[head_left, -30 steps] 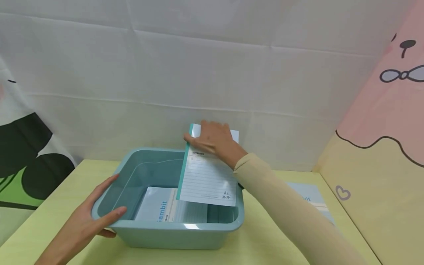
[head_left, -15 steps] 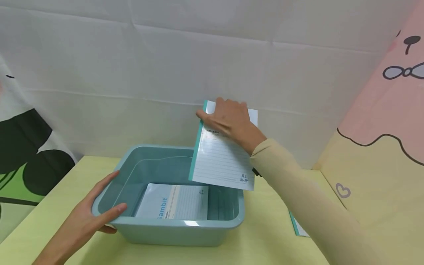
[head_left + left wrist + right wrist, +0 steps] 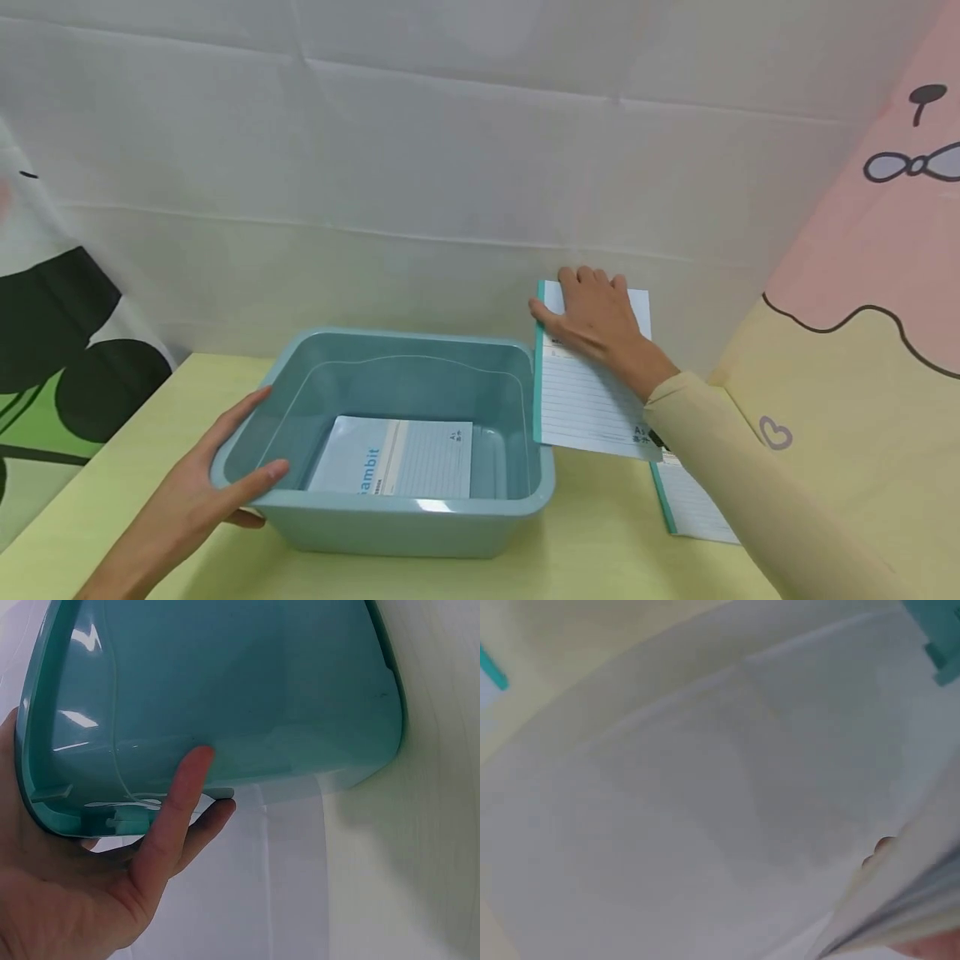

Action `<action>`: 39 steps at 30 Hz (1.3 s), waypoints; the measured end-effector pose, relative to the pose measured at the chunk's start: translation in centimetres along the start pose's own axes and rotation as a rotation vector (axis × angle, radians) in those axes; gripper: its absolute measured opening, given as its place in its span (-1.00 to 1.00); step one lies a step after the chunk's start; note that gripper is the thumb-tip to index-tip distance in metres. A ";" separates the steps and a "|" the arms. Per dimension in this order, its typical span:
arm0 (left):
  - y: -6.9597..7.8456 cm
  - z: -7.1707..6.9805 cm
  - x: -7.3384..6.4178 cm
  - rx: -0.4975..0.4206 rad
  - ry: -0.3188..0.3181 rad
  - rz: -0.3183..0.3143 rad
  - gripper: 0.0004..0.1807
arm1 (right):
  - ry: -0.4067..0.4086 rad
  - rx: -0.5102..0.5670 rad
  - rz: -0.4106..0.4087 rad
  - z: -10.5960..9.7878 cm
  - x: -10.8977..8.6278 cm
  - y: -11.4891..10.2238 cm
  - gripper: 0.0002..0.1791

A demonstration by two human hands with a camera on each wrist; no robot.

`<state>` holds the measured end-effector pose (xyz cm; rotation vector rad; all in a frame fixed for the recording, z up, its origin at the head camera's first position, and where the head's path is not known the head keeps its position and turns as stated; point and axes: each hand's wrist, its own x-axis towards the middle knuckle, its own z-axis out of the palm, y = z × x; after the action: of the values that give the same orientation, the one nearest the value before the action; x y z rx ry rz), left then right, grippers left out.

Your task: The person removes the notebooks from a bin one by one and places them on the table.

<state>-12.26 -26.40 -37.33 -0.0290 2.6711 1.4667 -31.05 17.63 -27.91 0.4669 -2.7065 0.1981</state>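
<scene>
Right hand (image 3: 600,323) pinches the raised notebook (image 3: 588,404) near its top, beside the right end of the tub (image 3: 345,500), whose rim the left hand (image 3: 197,485) grips; firm bracing and clear corners advised

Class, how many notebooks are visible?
3: one pale-blue paper notebook in the right hand, another inside the teal plastic basin, a third on the yellow table. Others may be hidden underneath.
</scene>
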 end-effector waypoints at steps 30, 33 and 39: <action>-0.4 0.1 0.4 -0.025 -0.006 -0.028 0.00 | -0.237 0.122 0.042 12.3 -6.2 3.7 -0.53; -0.4 0.1 0.5 -0.027 -0.004 -0.025 0.01 | -0.268 0.165 0.046 12.6 -6.1 4.0 -0.53; -0.6 0.0 0.7 -0.022 -0.004 -0.026 0.01 | -0.296 0.175 0.031 13.2 -5.8 4.0 -0.47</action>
<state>-12.88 -26.71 -37.91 -0.0624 2.6413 1.4878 -32.02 20.44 -42.60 0.5424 -3.0014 0.4069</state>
